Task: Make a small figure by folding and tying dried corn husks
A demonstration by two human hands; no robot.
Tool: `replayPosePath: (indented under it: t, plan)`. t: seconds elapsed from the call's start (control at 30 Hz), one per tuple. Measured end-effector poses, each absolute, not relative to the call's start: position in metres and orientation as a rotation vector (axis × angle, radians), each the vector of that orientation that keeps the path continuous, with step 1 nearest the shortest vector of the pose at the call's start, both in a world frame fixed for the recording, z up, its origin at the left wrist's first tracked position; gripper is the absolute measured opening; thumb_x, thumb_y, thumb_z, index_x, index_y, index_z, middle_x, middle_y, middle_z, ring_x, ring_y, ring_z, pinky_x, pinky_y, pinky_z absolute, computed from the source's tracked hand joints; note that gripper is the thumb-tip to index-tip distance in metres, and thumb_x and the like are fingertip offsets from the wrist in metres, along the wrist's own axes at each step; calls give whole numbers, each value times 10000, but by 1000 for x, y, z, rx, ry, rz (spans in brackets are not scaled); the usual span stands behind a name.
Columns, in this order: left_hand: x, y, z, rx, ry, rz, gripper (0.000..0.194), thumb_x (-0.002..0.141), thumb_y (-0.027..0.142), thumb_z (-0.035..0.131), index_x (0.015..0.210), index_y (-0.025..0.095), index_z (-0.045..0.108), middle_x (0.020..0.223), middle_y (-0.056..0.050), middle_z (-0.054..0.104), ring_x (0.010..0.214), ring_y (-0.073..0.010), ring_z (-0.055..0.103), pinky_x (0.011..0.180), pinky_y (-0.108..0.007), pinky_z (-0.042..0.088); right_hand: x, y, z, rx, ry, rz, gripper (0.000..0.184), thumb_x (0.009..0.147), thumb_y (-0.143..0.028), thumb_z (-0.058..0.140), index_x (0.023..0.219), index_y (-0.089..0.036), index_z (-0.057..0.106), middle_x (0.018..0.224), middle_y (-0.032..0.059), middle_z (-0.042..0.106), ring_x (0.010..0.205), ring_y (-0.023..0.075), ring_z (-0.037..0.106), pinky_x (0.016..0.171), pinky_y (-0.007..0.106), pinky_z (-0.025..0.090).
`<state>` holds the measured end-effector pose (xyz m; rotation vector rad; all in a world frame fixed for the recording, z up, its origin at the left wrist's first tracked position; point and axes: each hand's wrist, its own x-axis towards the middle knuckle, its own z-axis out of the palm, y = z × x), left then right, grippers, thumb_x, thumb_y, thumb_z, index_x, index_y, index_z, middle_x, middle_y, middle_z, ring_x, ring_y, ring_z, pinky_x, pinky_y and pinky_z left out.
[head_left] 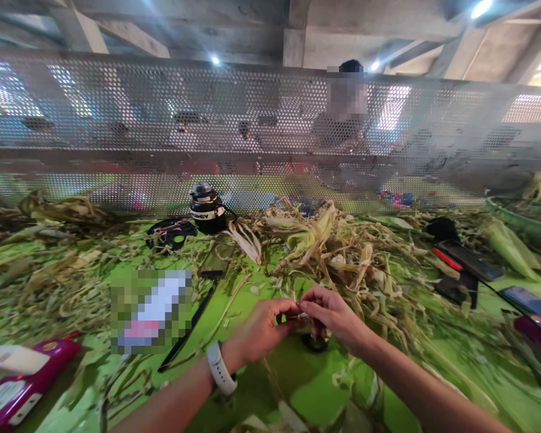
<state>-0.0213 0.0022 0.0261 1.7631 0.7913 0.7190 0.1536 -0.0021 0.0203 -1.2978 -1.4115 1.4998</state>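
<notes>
Both hands meet fingertip to fingertip over the green tabletop (311, 385). My left hand (262, 328), with a white band on its wrist, is closed in a pinch. My right hand (331, 314) pinches from the other side, its thumb and forefinger touching the left fingertips. A thin pale piece seems to lie between the fingers, too small to name. Just under my right hand is a small dark round object (315, 343), partly hidden. Beyond the hands lies a heap of dry corn husks (315, 231).
A black bottle (206, 207) stands by the perforated metal screen (252, 108). A black stick (189, 325) and a blurred-out flat object (155, 310) lie left. Magenta device (31, 379) sits front left; phones (471, 261) and a green basket (523, 219) are right. A person stands behind the screen.
</notes>
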Motion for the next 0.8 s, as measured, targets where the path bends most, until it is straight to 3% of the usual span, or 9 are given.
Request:
replayPosePath:
  t: [0.2, 0.37, 0.5, 0.8]
  plan:
    - [-22, 4, 26, 1761, 813, 679, 226, 810, 296, 596, 963, 172, 707, 924, -56, 711, 885, -194, 613, 822, -268, 441, 155, 1, 16, -1319, -1432, 1457, 331, 730, -492, 607, 697, -179, 505, 428, -62, 515, 354, 71, 454, 341, 164, 287]
    - [-21, 5, 23, 1584, 755, 587, 301, 764, 368, 647, 977, 161, 696, 917, -66, 702, 862, -202, 606, 807, -285, 447, 157, 6, 12, -1236, -1481, 1378, 384, 694, -531, 645, 659, -186, 478, 517, -55, 514, 414, 83, 481, 406, 205, 396]
    - [-21, 5, 20, 1383, 640, 496, 348, 736, 401, 675, 997, 173, 698, 934, -64, 696, 867, -196, 594, 841, -296, 430, 157, 5, 10, -1217, -1559, 1259, 331, 770, -486, 585, 688, -188, 469, 551, -57, 485, 433, 78, 451, 417, 200, 382]
    - [-25, 3, 20, 1208, 559, 394, 247, 680, 323, 744, 884, 192, 700, 758, 18, 629, 703, -111, 526, 732, -217, 399, 155, -3, 9, -1245, -1885, 436, 189, 877, -310, 481, 726, -205, 522, 645, -4, 562, 593, 132, 528, 582, 223, 405]
